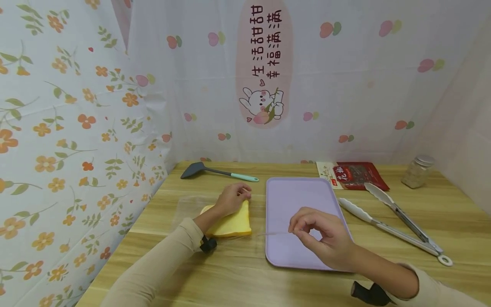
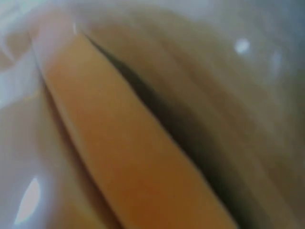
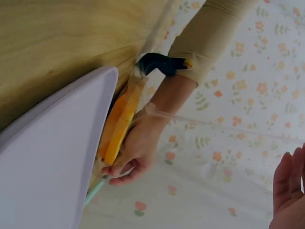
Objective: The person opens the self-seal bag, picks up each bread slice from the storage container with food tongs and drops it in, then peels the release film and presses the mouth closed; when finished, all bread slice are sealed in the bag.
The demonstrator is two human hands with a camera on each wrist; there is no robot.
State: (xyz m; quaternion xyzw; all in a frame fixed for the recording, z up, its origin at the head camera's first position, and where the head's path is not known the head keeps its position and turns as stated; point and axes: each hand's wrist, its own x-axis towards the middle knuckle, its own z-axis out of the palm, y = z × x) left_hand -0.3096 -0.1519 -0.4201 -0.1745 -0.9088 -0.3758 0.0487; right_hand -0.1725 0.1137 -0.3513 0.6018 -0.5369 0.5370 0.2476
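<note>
A yellow bread slice (image 1: 232,221) with an orange crust lies in a clear plastic bag (image 1: 188,209) on the table, left of the lilac tray (image 1: 281,194). My left hand (image 1: 232,198) lies across the slice's far part, its fingers curled at the far right corner. Close up in the left wrist view, the crust (image 2: 119,129) shows through shiny film. Over the tray, my right hand (image 1: 326,234) pinches a thin clear edge of film between thumb and forefinger. The film (image 3: 205,121) stretches from the bag toward that hand in the right wrist view.
A dark spatula (image 1: 195,169) with a mint handle lies behind the bread. Right of the tray are metal tongs (image 1: 399,230), spread apart. A red spice packet (image 1: 356,175) and a lidded glass jar (image 1: 418,172) are at the back right. Printed curtains (image 1: 199,85) border the table.
</note>
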